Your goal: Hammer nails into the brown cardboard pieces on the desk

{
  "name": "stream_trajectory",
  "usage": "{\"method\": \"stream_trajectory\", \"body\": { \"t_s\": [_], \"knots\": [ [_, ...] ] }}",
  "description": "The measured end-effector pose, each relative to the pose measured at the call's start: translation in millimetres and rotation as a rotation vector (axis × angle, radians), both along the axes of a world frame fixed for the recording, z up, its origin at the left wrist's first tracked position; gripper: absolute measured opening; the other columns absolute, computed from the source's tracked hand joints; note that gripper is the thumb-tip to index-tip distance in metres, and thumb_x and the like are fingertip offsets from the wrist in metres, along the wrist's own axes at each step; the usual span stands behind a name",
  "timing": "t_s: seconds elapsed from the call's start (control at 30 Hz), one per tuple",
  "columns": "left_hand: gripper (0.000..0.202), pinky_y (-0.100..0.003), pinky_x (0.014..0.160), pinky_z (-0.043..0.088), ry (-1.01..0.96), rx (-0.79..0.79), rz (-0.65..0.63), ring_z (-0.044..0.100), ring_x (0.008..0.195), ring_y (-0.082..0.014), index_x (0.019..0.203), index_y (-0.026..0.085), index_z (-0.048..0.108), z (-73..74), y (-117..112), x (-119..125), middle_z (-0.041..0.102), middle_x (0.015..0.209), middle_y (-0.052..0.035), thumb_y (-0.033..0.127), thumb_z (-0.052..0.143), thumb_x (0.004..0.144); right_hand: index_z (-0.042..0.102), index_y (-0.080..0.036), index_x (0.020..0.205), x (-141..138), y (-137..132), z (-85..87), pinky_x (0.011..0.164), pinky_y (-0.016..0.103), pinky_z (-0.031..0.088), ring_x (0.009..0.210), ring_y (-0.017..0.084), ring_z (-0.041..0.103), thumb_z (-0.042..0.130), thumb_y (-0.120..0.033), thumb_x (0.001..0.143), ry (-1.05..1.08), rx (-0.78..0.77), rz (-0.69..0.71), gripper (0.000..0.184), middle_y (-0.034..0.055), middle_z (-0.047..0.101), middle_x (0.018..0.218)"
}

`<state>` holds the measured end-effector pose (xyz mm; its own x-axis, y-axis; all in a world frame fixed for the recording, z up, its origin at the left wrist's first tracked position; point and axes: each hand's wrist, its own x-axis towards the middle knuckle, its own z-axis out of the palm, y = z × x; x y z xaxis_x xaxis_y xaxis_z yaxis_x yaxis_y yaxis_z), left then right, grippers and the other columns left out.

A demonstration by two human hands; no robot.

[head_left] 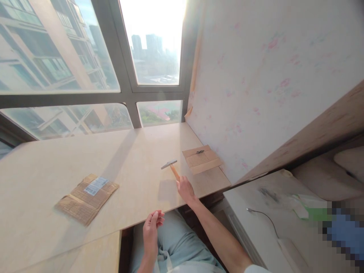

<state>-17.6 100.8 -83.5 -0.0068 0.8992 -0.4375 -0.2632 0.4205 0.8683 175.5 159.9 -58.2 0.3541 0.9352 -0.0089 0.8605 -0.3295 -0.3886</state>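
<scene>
My right hand (185,189) is wrapped round the wooden handle of a hammer (174,171). The hammer's metal head is raised a little over the pale tabletop (142,151) and points away from me. Near the table's front edge, above my lap, my left hand (152,223) is closed with thumb and fingertips together; whatever it may pinch is too small to make out. Several small dark pieces, perhaps nails or screws, lie in a row on a flattened cardboard piece (202,161) to the right of the hammer.
A brown cardboard packet (85,197) with a white label lies on the left of the table. Windows (156,45) rise behind it, and a flower-patterned wall (256,87) bounds the right. Lower right, a white cabinet top (256,212) carries a cable (265,215).
</scene>
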Motion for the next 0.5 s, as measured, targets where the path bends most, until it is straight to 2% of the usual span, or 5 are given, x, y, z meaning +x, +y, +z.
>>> {"method": "stream_trajectory", "body": {
  "t_s": [0.13,0.27,0.33,0.5],
  "knots": [
    [0.055,-0.027,0.057,0.047,0.056,-0.056,-0.064,0.059,0.061,-0.0175,0.08,0.013,0.071,-12.8,-16.9,-12.6,0.071,0.074,-0.0096,0.06,0.078,0.052,0.057,-0.015,0.104,4.3,1.2,-2.8,0.074,0.027,0.046,0.091,0.021,0.064,0.049,-0.023,0.096,-0.021,-0.002,-0.012,0.014,0.0107,0.064,0.102],
    [0.055,-0.026,0.053,0.046,0.105,-0.078,-0.011,0.059,0.057,-0.0171,0.078,0.014,0.071,-20.9,-28.5,-16.4,0.07,0.071,-0.0092,0.062,0.077,0.051,0.057,-0.015,0.103,4.9,3.4,-4.1,0.073,0.027,0.047,0.092,0.021,0.064,0.05,-0.022,0.095,-0.042,-0.01,-0.015,0.013,0.0105,0.064,0.102],
    [0.055,-0.026,0.049,0.044,0.133,-0.085,0.032,0.058,0.054,-0.0165,0.075,0.014,0.07,-25.0,-31.6,-16.9,0.069,0.067,-0.009,0.063,0.076,0.05,0.058,-0.015,0.103,4.7,4.5,-4.9,0.072,0.027,0.047,0.091,0.02,0.065,0.049,-0.022,0.095,-0.048,-0.014,-0.016,0.013,0.0105,0.064,0.102],
    [0.06,-0.027,0.049,0.045,0.166,-0.115,0.007,0.06,0.054,-0.0188,0.074,0.014,0.07,-37.1,-30.0,-22.5,0.069,0.068,-0.0111,0.065,0.076,0.044,0.059,-0.014,0.103,5.8,6.3,-5.8,0.071,0.027,0.046,0.09,0.02,0.065,0.049,-0.022,0.095,-0.059,-0.014,-0.026,0.015,0.011,0.065,0.101]
  ]
}}
